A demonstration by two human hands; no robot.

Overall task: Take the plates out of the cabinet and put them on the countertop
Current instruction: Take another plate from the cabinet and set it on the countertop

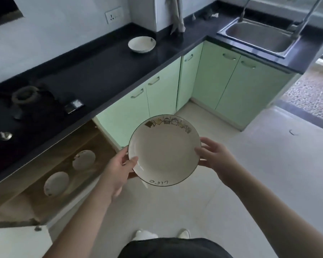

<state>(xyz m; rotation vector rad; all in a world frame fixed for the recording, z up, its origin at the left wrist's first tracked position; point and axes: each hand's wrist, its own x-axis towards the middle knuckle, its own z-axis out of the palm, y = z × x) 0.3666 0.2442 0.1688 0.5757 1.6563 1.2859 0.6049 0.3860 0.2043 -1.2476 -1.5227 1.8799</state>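
You hold the plate (164, 149) in both hands, out over the floor in front of the green cabinets. Left hand (119, 168): thumb lies over the near-left rim, the other fingers go under, so that hand pinches the edge. Right hand (213, 159): fingers curl round the right rim, thumb side toward you. The plate is roughly level, face up. A two-sided grip probably suits a smooth glazed plate that would slip from a single pinch.

To the left of your left fingers and lower, the cabinet (67, 164) stands open; two more plates (83, 159) (56, 183) rest inside on its shelf, apart from each other. Judgement: the task is partly done, with those two still to fetch.

Ahead of your fingers and well apart runs the dark worktop (101, 71), where one dish (141, 44) already sits near the wall. That is a likely spot to set this plate, just beside it, clear of the hob (26, 105) on the left.

Risk: the worktop edge lies between plate and target, so lift clear before going forward.
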